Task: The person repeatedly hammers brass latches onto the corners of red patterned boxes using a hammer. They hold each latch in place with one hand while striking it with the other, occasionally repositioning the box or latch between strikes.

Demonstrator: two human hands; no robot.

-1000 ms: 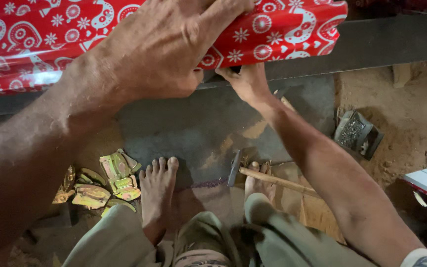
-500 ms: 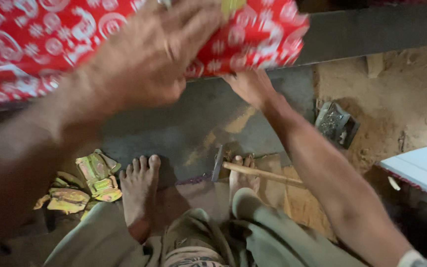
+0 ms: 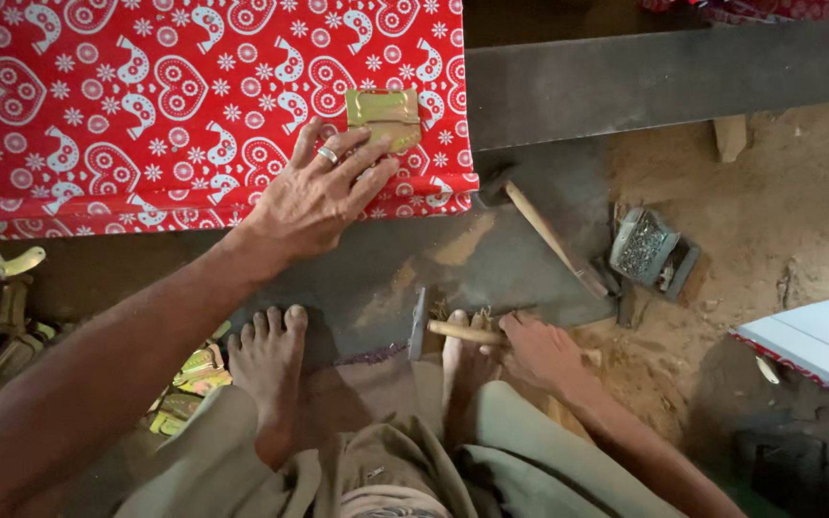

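Observation:
A box covered in red cloth with white heart and bird patterns (image 3: 146, 105) fills the upper left. A small brass plate (image 3: 383, 113) lies on it near its right edge. My left hand (image 3: 314, 197) lies flat on the red cloth with fingers spread, fingertips touching the plate's lower edge; there is a ring on one finger. My right hand (image 3: 541, 351) is low, beside my right foot, closed around the end of a hammer's wooden handle (image 3: 462, 333). The hammer's metal head (image 3: 418, 324) rests on the ground between my bare feet.
A second hammer (image 3: 549, 235) lies on a dark slab (image 3: 654, 82) right of the box. A small box of nails (image 3: 647, 247) sits on the sandy ground. Brass fittings (image 3: 2, 261) lie far left, yellow ones (image 3: 189, 376) by my left foot. A white panel (image 3: 822, 343) is at right.
My right hand has come down from the red box's edge to the hammer handle by my feet. My left hand drew back and settled flat by the brass plate.

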